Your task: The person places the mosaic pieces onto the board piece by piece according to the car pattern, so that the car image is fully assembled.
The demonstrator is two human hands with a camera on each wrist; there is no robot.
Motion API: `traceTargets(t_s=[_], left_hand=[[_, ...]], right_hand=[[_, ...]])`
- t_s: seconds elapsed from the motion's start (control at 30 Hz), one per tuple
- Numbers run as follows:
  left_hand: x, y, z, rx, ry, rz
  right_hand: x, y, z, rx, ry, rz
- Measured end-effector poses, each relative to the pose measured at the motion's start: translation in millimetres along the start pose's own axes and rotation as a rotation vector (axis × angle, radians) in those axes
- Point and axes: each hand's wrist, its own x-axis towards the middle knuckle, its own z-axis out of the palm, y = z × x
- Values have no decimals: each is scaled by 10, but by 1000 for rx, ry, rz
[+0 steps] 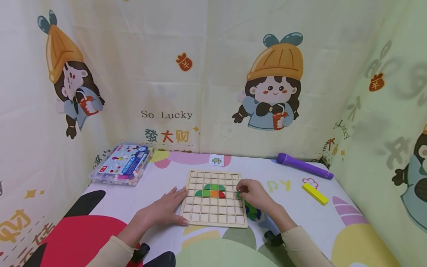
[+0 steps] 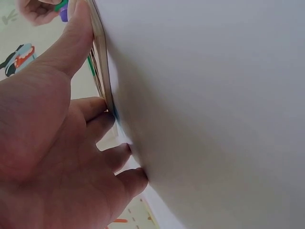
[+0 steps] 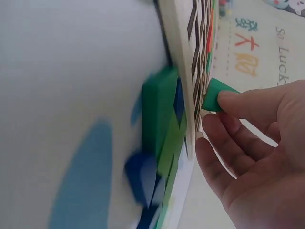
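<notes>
A wooden grid board (image 1: 200,217) lies flat on the table, with several green blocks (image 1: 207,193), an orange block (image 1: 214,193) and a red block (image 1: 221,194) in its cells. Along the board's left edge my left hand (image 1: 160,211) rests with fingers spread, its thumb near the lower left corner. My right hand (image 1: 257,195) pinches a small green block (image 3: 215,94) between thumb and fingers, close over the board's right edge. Under that hand, beside the board, sits a pile of green and blue blocks (image 1: 252,213), partly hidden in the head view.
Behind the board lies a small card (image 1: 217,160) with a coloured grid picture. A clear plastic box (image 1: 123,163) stands at the back left. To the right are a purple tube-shaped thing (image 1: 304,166) and a yellow bar (image 1: 315,193). Printed cloth (image 1: 220,89) encloses the table.
</notes>
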Motion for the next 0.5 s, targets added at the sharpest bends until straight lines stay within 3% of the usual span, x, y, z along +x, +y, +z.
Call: traceTargets(t_s=[0.5], left_hand=[[4, -15, 4, -5, 1, 6]], right_hand=[[143, -223, 239, 41, 53, 83]])
